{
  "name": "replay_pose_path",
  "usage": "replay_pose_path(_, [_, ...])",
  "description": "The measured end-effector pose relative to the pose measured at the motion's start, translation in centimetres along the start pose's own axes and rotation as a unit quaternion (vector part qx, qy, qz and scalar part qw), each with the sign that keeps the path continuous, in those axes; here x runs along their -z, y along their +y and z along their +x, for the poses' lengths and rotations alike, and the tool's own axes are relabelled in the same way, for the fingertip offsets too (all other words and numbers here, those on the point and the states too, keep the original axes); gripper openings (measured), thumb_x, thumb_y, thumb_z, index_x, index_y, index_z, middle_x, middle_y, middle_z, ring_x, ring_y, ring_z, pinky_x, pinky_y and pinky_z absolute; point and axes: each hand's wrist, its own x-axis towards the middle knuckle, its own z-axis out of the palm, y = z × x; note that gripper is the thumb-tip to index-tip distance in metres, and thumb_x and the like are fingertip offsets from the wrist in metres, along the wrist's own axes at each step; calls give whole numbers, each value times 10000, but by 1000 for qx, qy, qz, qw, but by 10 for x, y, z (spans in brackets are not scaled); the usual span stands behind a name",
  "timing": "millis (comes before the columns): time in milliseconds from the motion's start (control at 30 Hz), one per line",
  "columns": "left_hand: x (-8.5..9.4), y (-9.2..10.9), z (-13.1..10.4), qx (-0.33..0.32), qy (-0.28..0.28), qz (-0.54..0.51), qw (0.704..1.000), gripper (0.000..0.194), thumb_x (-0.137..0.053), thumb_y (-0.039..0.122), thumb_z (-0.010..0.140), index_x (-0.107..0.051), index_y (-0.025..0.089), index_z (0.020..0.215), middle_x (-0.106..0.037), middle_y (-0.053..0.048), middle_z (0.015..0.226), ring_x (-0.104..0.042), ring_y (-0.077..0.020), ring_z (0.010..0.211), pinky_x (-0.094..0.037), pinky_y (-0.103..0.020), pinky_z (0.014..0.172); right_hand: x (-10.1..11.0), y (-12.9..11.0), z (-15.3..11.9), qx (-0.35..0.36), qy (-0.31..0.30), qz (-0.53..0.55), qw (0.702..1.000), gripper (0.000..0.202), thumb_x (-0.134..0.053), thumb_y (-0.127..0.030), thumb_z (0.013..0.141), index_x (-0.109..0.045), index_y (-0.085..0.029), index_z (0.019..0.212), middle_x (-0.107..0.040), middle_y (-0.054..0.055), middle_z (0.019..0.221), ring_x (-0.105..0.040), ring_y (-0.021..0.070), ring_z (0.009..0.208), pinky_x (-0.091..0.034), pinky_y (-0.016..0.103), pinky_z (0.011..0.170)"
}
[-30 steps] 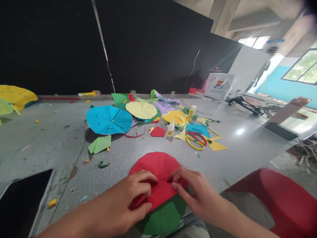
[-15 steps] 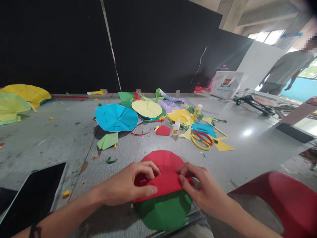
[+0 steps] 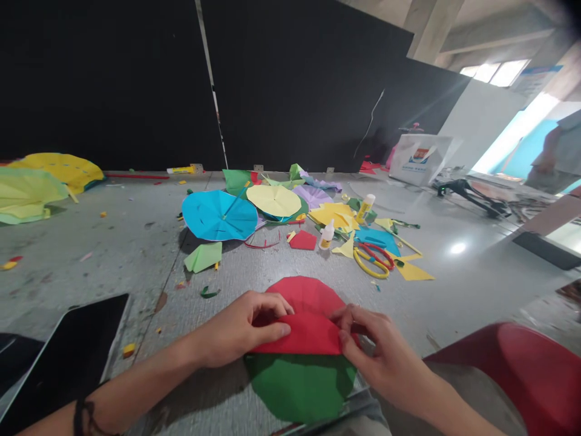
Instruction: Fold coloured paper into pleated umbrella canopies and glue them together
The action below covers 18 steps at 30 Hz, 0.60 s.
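Observation:
A round red sheet of paper (image 3: 308, 334) lies over a green paper disc (image 3: 302, 387), with its near part folded up and over toward the far side. My left hand (image 3: 254, 330) grips the left end of this fold, thumb on top and fingers tucked behind it. At the right end, my right hand (image 3: 367, 336) pinches the same red paper between thumb and fingers. The green disc's near half shows below the fold; the rest is hidden under the red paper.
Ahead lie a blue paper disc (image 3: 220, 215), a cream disc (image 3: 273, 200), a glue bottle (image 3: 326, 235), a glue stick (image 3: 365, 209) and scissors (image 3: 372, 261). A tablet-like black device (image 3: 68, 363) is at left, a red stool (image 3: 512, 369) at right. A person (image 3: 556, 151) stands far right.
The near edge of the red fold now lies straighter and more level between my hands. My view has shifted slightly left, and the person at far right has moved farther toward the frame's edge.

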Motion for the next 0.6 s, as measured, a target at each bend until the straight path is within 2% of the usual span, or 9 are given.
replay_pose_path(200, [5, -3, 1, 12, -20, -28, 999, 342, -780, 385, 779, -528, 178, 672, -659, -99, 1163, -603, -234, 985, -437, -323, 852, 0, 3, -4, -11, 5, 3, 1000, 166, -524, -274, 962, -538, -237, 800, -753, 84, 1059, -716, 243, 1042, -550, 345, 840])
replay_pose_path(367, [5, -6, 3, 16, -10, -47, 999, 325, -761, 374, 783, -532, 174, 669, -623, -72, 1083, -561, -205, 924, -418, -304, 804, 0, 6, -5, 8, 19, -15, 1000, 197, -515, -299, 992, -542, -242, 806, -759, 81, 1006, -734, 256, 1037, -592, 364, 833])
replay_pose_path(433, [2, -7, 4, 18, -2, -50, 999, 305, -745, 384, 794, -543, 177, 699, -580, -35, 969, -522, -179, 846, -403, -293, 750, 0, 5, -8, 36, 35, -33, 998, 173, -500, -296, 1022, -574, -241, 875, -755, 87, 1043, -739, 249, 1045, -617, 362, 834])
replay_pose_path(500, [0, -8, 3, 23, 10, -49, 998, 299, -734, 397, 802, -540, 181, 731, -515, 2, 866, -467, -160, 780, -378, -286, 703, 0, 0, -14, 82, 83, -72, 991, 97, -520, -288, 1028, -604, -242, 1044, -728, 117, 1204, -718, 259, 1137, -629, 388, 893])
replay_pose_path(567, [-3, -7, 1, 30, 25, -45, 998, 290, -719, 405, 815, -537, 185, 760, -456, 27, 803, -417, -150, 746, -351, -282, 677, -2, -6, -21, 149, 133, -129, 971, 204, -576, -241, 999, -593, -244, 1202, -676, 141, 1351, -673, 280, 1243, -608, 430, 985])
replay_pose_path(600, [-3, -6, -1, 34, 30, -40, 998, 285, -712, 401, 822, -534, 186, 762, -437, 35, 784, -399, -147, 737, -341, -282, 669, -4, -9, -24, 191, 138, -153, 960, 246, -609, -213, 979, -596, -241, 1223, -676, 140, 1365, -662, 286, 1265, -595, 435, 1018])
